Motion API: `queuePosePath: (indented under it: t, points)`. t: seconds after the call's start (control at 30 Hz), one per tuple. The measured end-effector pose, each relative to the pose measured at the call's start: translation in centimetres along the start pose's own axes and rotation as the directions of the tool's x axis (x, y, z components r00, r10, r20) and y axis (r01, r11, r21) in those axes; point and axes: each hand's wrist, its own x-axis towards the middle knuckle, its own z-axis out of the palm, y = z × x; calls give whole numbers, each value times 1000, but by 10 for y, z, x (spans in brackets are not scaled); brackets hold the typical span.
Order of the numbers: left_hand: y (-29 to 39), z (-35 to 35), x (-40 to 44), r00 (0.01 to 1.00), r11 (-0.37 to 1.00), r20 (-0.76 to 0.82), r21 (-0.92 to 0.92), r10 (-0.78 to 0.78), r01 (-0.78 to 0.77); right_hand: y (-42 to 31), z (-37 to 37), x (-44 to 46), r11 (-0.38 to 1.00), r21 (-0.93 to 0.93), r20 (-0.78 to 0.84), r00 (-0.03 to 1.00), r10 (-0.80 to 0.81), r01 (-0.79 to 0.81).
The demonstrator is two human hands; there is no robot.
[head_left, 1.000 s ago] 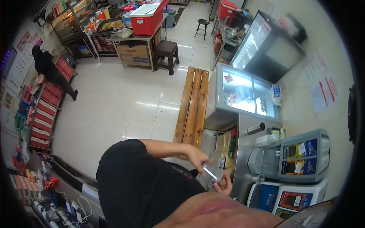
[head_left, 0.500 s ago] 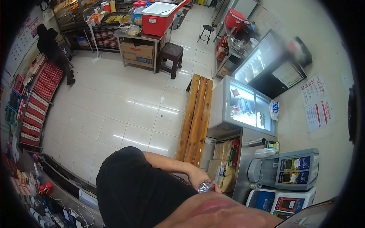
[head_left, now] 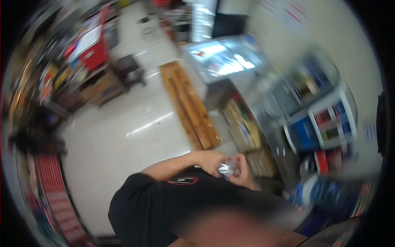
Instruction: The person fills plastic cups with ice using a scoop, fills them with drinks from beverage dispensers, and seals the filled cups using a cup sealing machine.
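In front of my black shirt, both hands close around a small shiny silver thing (head_left: 226,168) that looks like foil or a foil wrapper. My left hand (head_left: 210,161) holds it from the left, fingers curled. My right hand (head_left: 242,172) grips it from the right with bent fingers. Blur and the fingers hide part of it, so its exact kind does not show.
A wooden bench (head_left: 187,105) stands ahead on the tiled floor. To the right are a lit glass-topped freezer (head_left: 224,57), a metal counter (head_left: 263,108) over packages, and drink dispensers (head_left: 329,119). A red cooler (head_left: 94,55) and a dark stool (head_left: 129,70) stand far left.
My view has swung to the right, so the bench, freezer and cooler shift left. Both hands and the silver thing now show more fully. Blue water bottles have come into view at lower right.
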Motion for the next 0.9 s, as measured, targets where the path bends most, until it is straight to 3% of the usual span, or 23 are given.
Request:
queuePosePath:
  t: [0.03, 0.1, 0.13, 0.17, 0.2, 0.23, 0.27, 0.33, 0.37, 0.4, 0.5, 0.57, 0.6, 0.63, 0.67, 0.7, 0.73, 0.77, 0.8, 0.83, 0.87, 0.9]
  points:
    - [10, 8, 10, 991, 999, 127, 2, 49, -50, -4, -10, -10, 997, -10, -10, 997, 79, -79]
    - [33, -1, 33, 994, 995, 63, 29, 90, -92, -25, -21, -30, 998, -6, -72, 996, 55, -55]
    - [45, 1, 44, 992, 995, 110, 63, 63, -70, -32, -28, -42, 999, -16, -72, 996, 51, -52]
    - [51, 6, 55, 984, 990, 143, 72, 107, -118, -29, -34, -52, 999, 26, -194, 980, 39, -34]
    - [58, 12, 67, 974, 984, 169, 71, 150, -164, -26, -42, -65, 1000, 5, -168, 986, -8, 9]
    - [69, 23, 80, 971, 991, 216, 56, 103, -118, -21, -53, -81, 999, -20, -124, 991, -44, 42]
    - [79, 33, 92, 948, 989, 297, 54, 117, -139, -19, -57, -98, 999, 10, -203, 979, -34, 36]
    - [96, 54, 105, 945, 977, 301, 125, 126, -170, -17, -63, -127, 985, -50, -227, 958, -175, 168]
    - [103, 61, 116, 929, 970, 345, 146, 132, -193, -20, -68, -144, 988, -23, -257, 954, -154, 153]
    - [108, 67, 124, 923, 972, 363, 140, 125, -187, -23, -73, -159, 979, -123, -299, 934, -195, 165]
    - [130, 63, 149, 907, 956, 422, 265, 1, -124, -10, -118, -215, 981, -148, -453, 873, -179, 125]
    - [116, 54, 164, 836, 993, 548, -79, -34, 92, -30, -139, -255, 1000, -3, -688, 726, 0, -3]
    - [113, 57, 170, 836, 992, 547, -79, -37, 96, -30, -143, -265, 1000, 0, -685, 728, 3, -4]
    - [110, 59, 175, 800, 859, 588, -463, 115, 217, -30, -144, -272, 978, -188, -706, 705, -71, -90]
    - [109, 63, 177, 781, 568, 565, -747, 267, 346, -36, -137, -276, 970, -194, -708, 705, -36, -146]
    - [117, 68, 180, 775, 661, 554, -709, 306, 246, -45, -130, -280, 959, -201, -710, 704, -1, -201]
    - [118, 78, 188, 765, 658, 570, -704, 298, 268, -44, -122, -276, 962, -179, -719, 695, 15, -207]
    - [117, 90, 199, 703, 752, 597, -645, 388, 132, -44, -115, -272, 980, -154, -667, 745, -12, -122]
    - [101, 100, 203, 649, 763, 634, -634, 421, 124, -40, -111, -272, 991, -128, -619, 784, -52, -36]
    - [87, 111, 207, 591, 773, 668, -624, 452, 114, -24, -106, -271, 989, -143, -639, 760, -116, 31]
    - [72, 121, 214, 530, 782, 699, -615, 480, 102, -11, -100, -268, 994, -106, -694, 713, -99, 34]
    - [62, 129, 215, 531, 767, 705, -624, 470, 150, 2, -97, -273, 997, -69, -663, 745, -77, 42]
